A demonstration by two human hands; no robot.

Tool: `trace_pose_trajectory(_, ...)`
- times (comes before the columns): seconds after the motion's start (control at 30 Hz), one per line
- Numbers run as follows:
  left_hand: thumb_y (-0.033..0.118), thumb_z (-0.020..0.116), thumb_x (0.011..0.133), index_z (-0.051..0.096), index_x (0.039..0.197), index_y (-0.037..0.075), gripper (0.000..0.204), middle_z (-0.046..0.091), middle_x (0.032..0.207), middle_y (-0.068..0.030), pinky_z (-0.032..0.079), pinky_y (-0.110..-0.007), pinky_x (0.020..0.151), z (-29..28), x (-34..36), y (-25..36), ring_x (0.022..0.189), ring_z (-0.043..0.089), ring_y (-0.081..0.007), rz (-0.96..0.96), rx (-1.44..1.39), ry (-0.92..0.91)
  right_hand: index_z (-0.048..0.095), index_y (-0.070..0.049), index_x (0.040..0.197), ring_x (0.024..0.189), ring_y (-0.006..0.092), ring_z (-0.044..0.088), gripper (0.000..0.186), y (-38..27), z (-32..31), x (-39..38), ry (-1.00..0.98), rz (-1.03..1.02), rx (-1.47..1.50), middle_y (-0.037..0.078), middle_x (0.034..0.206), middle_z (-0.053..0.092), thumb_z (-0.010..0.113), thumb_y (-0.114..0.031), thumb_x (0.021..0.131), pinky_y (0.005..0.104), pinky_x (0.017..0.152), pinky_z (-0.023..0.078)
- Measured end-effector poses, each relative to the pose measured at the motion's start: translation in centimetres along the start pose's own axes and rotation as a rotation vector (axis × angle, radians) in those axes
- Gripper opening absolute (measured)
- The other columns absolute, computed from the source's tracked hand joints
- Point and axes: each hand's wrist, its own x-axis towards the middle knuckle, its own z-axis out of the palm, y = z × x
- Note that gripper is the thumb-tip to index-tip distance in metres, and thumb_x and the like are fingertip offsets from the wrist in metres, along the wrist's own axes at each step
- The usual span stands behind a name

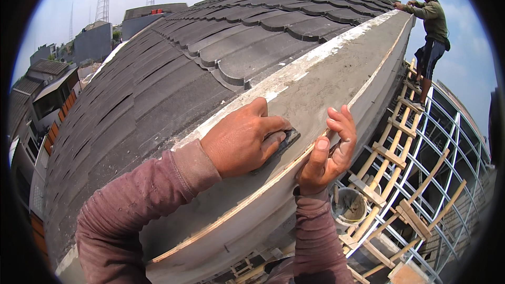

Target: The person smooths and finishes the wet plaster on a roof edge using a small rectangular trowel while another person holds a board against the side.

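My left hand (243, 143) presses a small dark float (284, 142) flat against the wet grey cement band (336, 81) that caps the roof edge. The fingers are closed over the tool's back. My right hand (329, 152) grips the thin wooden guide strip (231, 215) running along the band's outer edge, thumb on top and fingers curled over it. Both sleeves are faded maroon.
Dark grey roof tiles (173, 68) slope up to the left. A wooden ladder-like scaffold (392, 152) and a white metal frame (447, 147) drop away on the right. A mortar bucket (350, 205) sits below my right hand. Another person (431, 26) stands further along the edge.
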Motion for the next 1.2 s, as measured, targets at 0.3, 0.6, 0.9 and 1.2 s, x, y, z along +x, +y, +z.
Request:
trace_pose_trajectory(0.3,0.013,0.077,0.094,0.077,0.125,0.012,0.032,0.055,0.093,-0.0118,0.051,-0.039,0.075,-0.6,-3.2,-1.2,0.081,0.057,-0.026,-0.108,0.055,0.073,0.061,0.0,0.119,0.144,0.0406,0.048,0.032,-0.4,0.1,0.0,0.025,0.045,0.001,0.019,0.132,0.065,0.055,-0.02,0.094,0.0551,0.12,0.037)
trace_pose_trajectory(0.6,0.011,0.074,0.094,0.078,0.118,0.009,0.025,0.057,0.096,-0.014,0.052,-0.041,0.076,-3.5,-8.2,1.1,0.083,0.06,-0.0279,-0.223,-0.049,-0.1,0.062,0.0,0.118,0.144,0.0407,0.048,0.031,0.4,-0.4,0.1,0.029,0.008,0.023,0.019,0.132,0.066,0.055,-0.019,0.095,0.0548,0.121,0.036)
trace_pose_trajectory(0.9,0.011,0.078,0.091,0.079,0.121,0.011,0.03,0.055,0.094,-0.0115,0.052,-0.039,0.073,-1.6,-4.6,1.5,0.08,0.058,-0.0253,-0.011,-0.067,-0.016,0.062,0.0,0.118,0.145,0.041,0.048,0.032,-0.1,0.6,-0.2,0.044,0.028,0.08,0.02,0.132,0.066,0.053,-0.02,0.095,0.0551,0.122,0.035)
trace_pose_trajectory(1.2,0.013,0.077,0.092,0.078,0.121,0.011,0.029,0.056,0.097,-0.0119,0.052,-0.038,0.074,-1.7,-6.8,-1.7,0.081,0.059,-0.0247,-0.17,0.076,0.077,0.061,0.0,0.119,0.148,0.0392,0.045,0.03,0.1,0.4,0.0,0.034,0.003,0.056,0.019,0.132,0.066,0.05,-0.018,0.097,0.0558,0.123,0.034)
